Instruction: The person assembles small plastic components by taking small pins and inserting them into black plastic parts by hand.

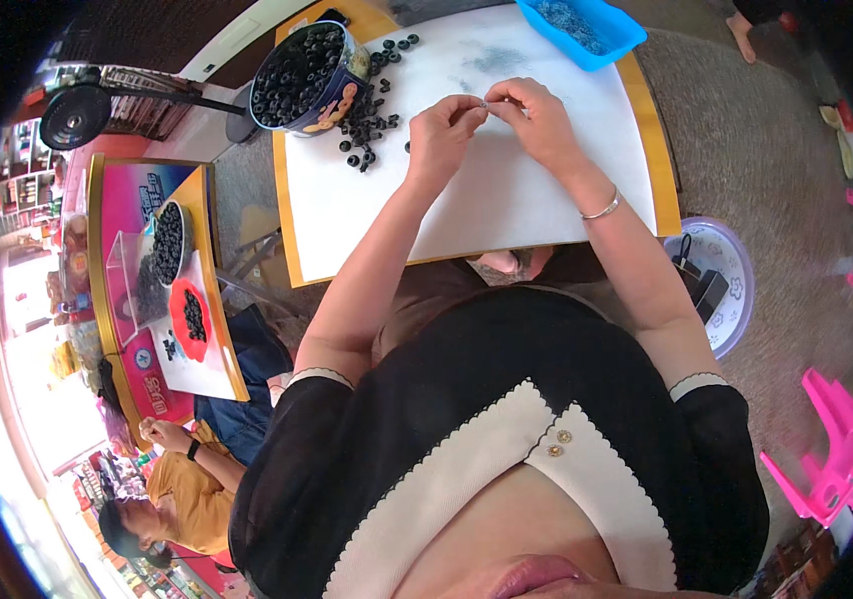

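Over the white-covered table (pixel 377 220), my left hand (pixel 441 138) and my right hand (pixel 538 125) meet fingertip to fingertip. Both are closed in a pinch around something tiny between them, too small to name. Left of my left hand, several small black knob-like parts (pixel 367 125) lie scattered on the white sheet. Behind them a printed bucket (pixel 352 62) is heaped with more of the same. Beyond my right hand, at the far edge, a blue tray (pixel 618 48) holds a tangle of fine, silvery-looking pieces.
To the left, a person in a yellow shirt (pixel 182 499) sits by another table (pixel 222 374) with a red dish (pixel 179 319) and black parts. A lilac basin (pixel 736 270) with dark objects stands right of my table. Pink stools (pixel 831 469) are at the lower right.
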`<state>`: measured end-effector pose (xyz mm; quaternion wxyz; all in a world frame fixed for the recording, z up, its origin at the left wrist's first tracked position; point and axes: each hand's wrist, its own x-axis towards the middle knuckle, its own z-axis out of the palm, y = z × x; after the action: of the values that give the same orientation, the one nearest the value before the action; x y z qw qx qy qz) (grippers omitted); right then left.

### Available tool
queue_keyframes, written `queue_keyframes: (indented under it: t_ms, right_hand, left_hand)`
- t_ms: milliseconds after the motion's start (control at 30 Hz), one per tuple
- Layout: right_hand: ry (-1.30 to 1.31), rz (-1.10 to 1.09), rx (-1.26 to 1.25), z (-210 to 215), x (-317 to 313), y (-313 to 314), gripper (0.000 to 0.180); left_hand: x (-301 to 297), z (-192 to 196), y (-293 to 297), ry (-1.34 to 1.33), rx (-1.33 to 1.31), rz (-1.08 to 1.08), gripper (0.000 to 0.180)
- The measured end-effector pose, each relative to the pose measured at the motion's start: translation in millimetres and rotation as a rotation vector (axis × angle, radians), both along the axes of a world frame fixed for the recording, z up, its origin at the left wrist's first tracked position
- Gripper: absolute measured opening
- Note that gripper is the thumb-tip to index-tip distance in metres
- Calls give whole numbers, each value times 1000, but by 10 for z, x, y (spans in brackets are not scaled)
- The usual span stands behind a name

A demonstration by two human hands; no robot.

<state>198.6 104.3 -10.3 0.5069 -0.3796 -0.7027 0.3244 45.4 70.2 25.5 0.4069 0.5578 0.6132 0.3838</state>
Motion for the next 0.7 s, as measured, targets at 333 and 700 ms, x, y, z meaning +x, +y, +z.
queue_keyframes:
  t_ms: [333, 700]
  right_hand:
    - [24, 91, -108, 4, 19, -1, 14]
    - [-63, 146, -31, 54, 29, 32, 18]
  left_hand:
    - [-40, -34, -9, -114, -12, -33, 22]
    - [-152, -153, 20, 274, 183, -103, 14]
